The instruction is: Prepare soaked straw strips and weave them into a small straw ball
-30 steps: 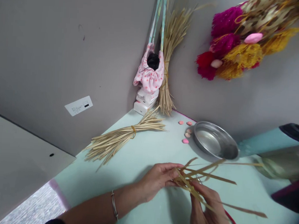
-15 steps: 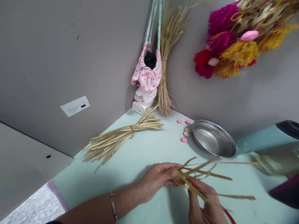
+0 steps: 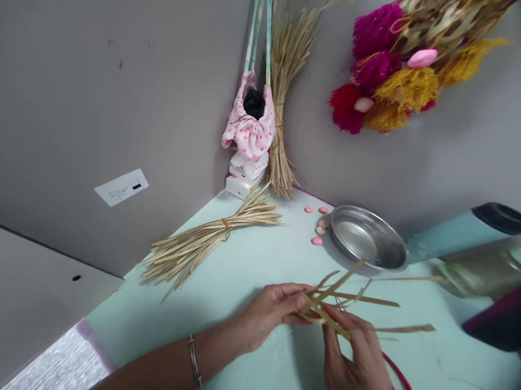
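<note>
My left hand [image 3: 275, 310], with a bracelet on its wrist, pinches a small woven piece of straw strips [image 3: 313, 307] between thumb and fingers. Loose strip ends fan out from the piece to the right and upward. Close on its right side, my right hand [image 3: 356, 360] has thumb and fingers closed on one of the strips, and a thin metal tip shows above its fingers. Red scissor handles [image 3: 401, 383] lie on the table beside and partly behind the right hand.
A tied straw bundle [image 3: 196, 241] lies at the left. Several pink beads [image 3: 316, 241] sit near a metal bowl [image 3: 368, 237]. A blue bottle [image 3: 465, 234] and a jar [image 3: 476, 279] are at the right. Another straw bundle [image 3: 284, 102] leans in the corner by a dotted pouch [image 3: 251, 137].
The whole view has shifted slightly, so most things appear a little further left. My right hand has moved slightly against the strips, and more of the red handles shows.
</note>
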{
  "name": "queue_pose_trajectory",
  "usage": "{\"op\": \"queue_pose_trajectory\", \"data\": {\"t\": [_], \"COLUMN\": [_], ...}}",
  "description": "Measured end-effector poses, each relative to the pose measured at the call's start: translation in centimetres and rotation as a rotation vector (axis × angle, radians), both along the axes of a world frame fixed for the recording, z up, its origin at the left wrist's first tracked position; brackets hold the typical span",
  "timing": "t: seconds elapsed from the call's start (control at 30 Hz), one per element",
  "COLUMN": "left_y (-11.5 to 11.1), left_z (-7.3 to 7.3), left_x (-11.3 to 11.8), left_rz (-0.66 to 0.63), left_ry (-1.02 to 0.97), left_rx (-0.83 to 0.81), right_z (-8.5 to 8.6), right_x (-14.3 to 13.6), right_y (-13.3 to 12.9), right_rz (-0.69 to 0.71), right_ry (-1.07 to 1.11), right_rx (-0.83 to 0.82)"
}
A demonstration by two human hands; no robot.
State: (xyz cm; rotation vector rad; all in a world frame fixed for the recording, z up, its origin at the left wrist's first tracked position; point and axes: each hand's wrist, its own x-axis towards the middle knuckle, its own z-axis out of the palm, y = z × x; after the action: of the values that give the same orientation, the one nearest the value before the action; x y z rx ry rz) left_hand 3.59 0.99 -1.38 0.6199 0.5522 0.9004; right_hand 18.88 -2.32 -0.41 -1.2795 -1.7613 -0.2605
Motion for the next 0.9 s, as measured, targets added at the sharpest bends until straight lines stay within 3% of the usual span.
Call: {"op": "queue_pose_trajectory", "data": {"t": [0.3, 0.53, 0.7, 0.9], "left_y": [0.14, 0.11, 0.18, 0.34], "left_z": [0.51, 0.75, 0.86, 0.94], "left_x": [-0.11, -0.14, -0.14, -0.08], "left_rz": [-0.048, -0.063, -0.069, -0.054], "left_ry": [-0.013, -0.014, -0.02, -0.062], "left_rx": [-0.002, 0.008, -0.002, -0.029], "right_z": [0.55, 0.55, 0.78, 0.78], "right_x": [-0.62, -0.67, -0.85, -0.63], "right_y": [-0.13, -0.19, -0.16, -0.48], "right_rz": [-0.022, -0.081, -0.007, -0.067], "right_ry": [0.144, 0.103, 0.196, -0.003], "right_rx": [-0.083, -0.112, -0.166, -0.059]}}
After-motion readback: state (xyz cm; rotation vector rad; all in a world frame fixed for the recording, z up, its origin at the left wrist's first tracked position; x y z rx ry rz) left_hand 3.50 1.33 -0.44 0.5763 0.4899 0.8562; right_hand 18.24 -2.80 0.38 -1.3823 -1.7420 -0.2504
